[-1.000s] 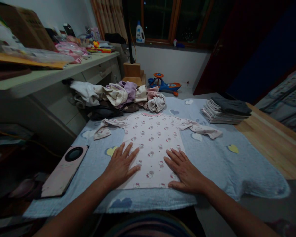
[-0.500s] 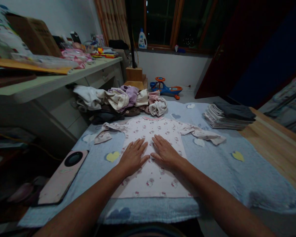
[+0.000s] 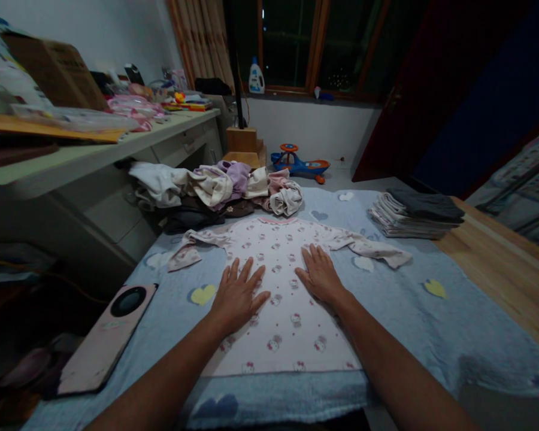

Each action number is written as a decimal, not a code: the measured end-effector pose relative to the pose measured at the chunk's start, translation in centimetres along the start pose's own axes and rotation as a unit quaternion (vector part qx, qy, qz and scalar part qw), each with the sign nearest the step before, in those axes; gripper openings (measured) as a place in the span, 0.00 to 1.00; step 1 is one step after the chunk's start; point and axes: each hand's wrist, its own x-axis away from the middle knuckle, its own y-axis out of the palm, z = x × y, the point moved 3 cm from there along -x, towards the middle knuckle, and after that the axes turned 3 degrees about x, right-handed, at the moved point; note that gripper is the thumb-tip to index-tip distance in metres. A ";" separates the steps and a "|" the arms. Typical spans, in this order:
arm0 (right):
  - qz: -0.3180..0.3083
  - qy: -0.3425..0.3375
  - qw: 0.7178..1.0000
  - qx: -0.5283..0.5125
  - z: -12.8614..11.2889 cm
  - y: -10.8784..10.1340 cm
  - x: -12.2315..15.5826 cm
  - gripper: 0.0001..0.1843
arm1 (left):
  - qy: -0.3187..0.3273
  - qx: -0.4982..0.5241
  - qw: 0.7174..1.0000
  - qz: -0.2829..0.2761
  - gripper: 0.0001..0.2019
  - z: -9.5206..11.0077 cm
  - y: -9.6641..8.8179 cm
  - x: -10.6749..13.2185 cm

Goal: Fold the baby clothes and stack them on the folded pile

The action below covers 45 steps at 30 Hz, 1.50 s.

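Observation:
A white long-sleeved child's shirt [image 3: 276, 323] with a small cartoon-cat print and a pink neckline lies spread on a blue blanket [image 3: 395, 311] with heart shapes. Its sleeves stretch out to both sides, the left one bent. My left hand [image 3: 239, 294] rests flat on the left half of the shirt, fingers spread. On the right half, my right hand [image 3: 321, 275] lies palm down with its fingers extended. Neither hand grips the cloth.
A heap of crumpled clothes [image 3: 215, 182] sits beyond the shirt, and a folded stack [image 3: 415, 215] at the right. A pink phone [image 3: 103, 341] lies at left. A cluttered desk [image 3: 170, 134] borders the left; a blue ride-on toy [image 3: 300, 164] stands on the floor behind.
My hands have slid apart over the shirt, the left slightly nearer me and the right outward to the right. Their fingers are more spread. The view has shifted slightly.

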 end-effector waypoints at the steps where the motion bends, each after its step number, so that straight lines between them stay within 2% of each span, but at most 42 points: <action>1: -0.001 0.018 1.000 0.007 0.1 0.1 -0.1 0.38 | -0.007 -0.001 1.000 0.004 0.32 -0.1 0.0 0.0; 4: -0.011 0.050 0.998 0.020 0.1 -0.1 -0.1 0.39 | -0.029 -0.006 0.999 0.019 0.34 -0.2 0.1 0.1; 7: -0.042 0.046 0.997 0.038 -0.1 -1.4 -0.6 0.40 | -0.036 -0.010 0.999 0.024 0.34 -0.1 0.1 0.1; 10: -0.077 0.022 0.994 0.073 -0.9 -3.6 -1.6 0.37 | -0.033 -0.014 0.999 0.024 0.34 0.0 0.0 0.1; 13: -0.055 -0.045 0.994 0.087 -2.8 -4.8 -2.8 0.32 | -0.034 -0.015 0.999 0.023 0.34 0.1 0.0 0.1; 16: -0.015 -0.158 0.986 0.042 -5.1 -3.9 -3.6 0.35 | -0.033 -0.015 0.999 0.024 0.33 0.1 0.0 0.1; 19: 0.002 -0.197 0.980 -0.006 -5.5 -2.0 -4.0 0.36 | -0.029 -0.012 0.999 0.029 0.34 0.0 0.0 0.1; 22: 0.015 -0.175 0.984 -0.026 -4.1 -0.9 -4.5 0.34 | -0.028 -0.006 0.999 0.029 0.34 0.0 0.2 0.1; 28: 0.026 -0.084 0.996 -0.029 -1.9 -0.7 -5.5 0.35 | -0.014 0.001 1.000 -0.009 0.34 0.2 -0.2 -0.7; 32: 0.031 -0.027 0.999 -0.019 -2.0 -0.4 -5.6 0.38 | 0.040 0.007 0.998 -0.041 0.33 1.0 -0.8 -2.9; 36: 0.023 -0.022 0.999 -0.013 -2.0 -0.3 -5.6 0.40 | 0.099 0.022 0.994 -0.047 0.34 1.3 -0.6 -6.2; 40: 0.015 -0.024 0.999 -0.018 -1.5 -0.3 -5.8 0.41 | 0.069 0.015 0.997 -0.029 0.32 -0.1 0.2 -8.6; 45: 0.024 0.025 0.999 -0.018 -0.4 -0.3 -6.1 0.41 | -0.005 0.007 1.000 0.001 0.32 -2.6 0.3 -9.3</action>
